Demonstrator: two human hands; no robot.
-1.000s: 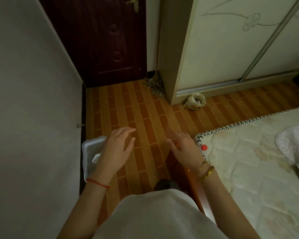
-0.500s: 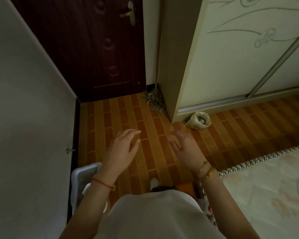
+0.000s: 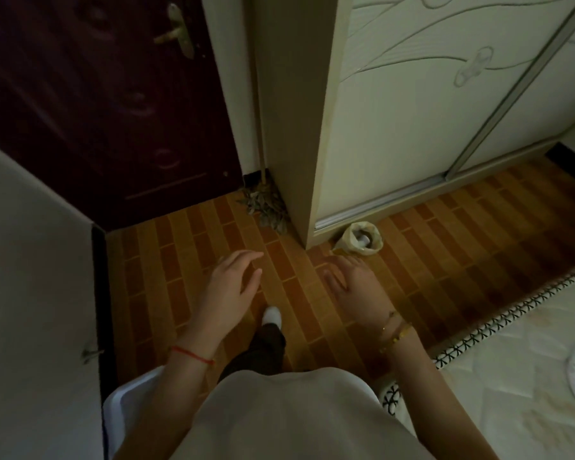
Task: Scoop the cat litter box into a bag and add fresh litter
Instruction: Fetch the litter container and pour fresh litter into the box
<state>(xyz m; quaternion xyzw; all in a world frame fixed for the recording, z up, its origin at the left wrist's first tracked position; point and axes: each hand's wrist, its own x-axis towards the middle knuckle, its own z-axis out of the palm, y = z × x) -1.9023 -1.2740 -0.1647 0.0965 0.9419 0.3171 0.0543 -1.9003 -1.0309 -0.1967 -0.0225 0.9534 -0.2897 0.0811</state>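
You are holding both hands out over the tiled floor [image 3: 186,260], palms down. Your left hand [image 3: 233,287] is hanging relaxed with its fingers loosely spread, gripping nothing. Your right hand [image 3: 349,280] is spread flat, also gripping nothing. A white tub [image 3: 120,400] is sitting at the lower left against the wall [image 3: 30,277]. Your left forearm is covering part of its rim, and you cannot tell its contents. A small open bag [image 3: 359,240] is standing on the floor just beside the wardrobe [image 3: 395,127], beyond your right fingertips. A broom head [image 3: 266,207] is resting in the corner between the door [image 3: 97,94] and the wardrobe. Your white-socked foot [image 3: 272,316] is showing between the hands.
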